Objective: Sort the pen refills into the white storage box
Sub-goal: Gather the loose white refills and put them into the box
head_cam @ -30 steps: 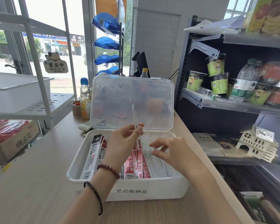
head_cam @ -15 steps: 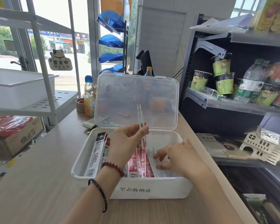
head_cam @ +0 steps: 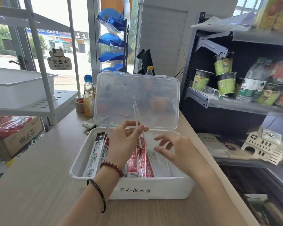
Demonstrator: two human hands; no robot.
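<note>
So, left hand (head_cam: 124,141) pinches two thin clear refills (head_cam: 136,116) just below the middle, upright over the white box (head_cam: 150,190), while right hand (head_cam: 175,150) hovers loosely spread above the loose stack (head_cam: 162,162) inside; they look light, bendy and slippery, so I'd grip mid-shaft.

A shop: cup noodles (head_cam: 201,79) on shelf (head_cam: 235,106), opening-hours sign (head_cam: 60,63).

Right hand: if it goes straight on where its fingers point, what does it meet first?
Likely the white refills in the box: the right hand points its fingers left and down at that row, close above it. Beyond lie the red packs. Depth is unclear.
</note>
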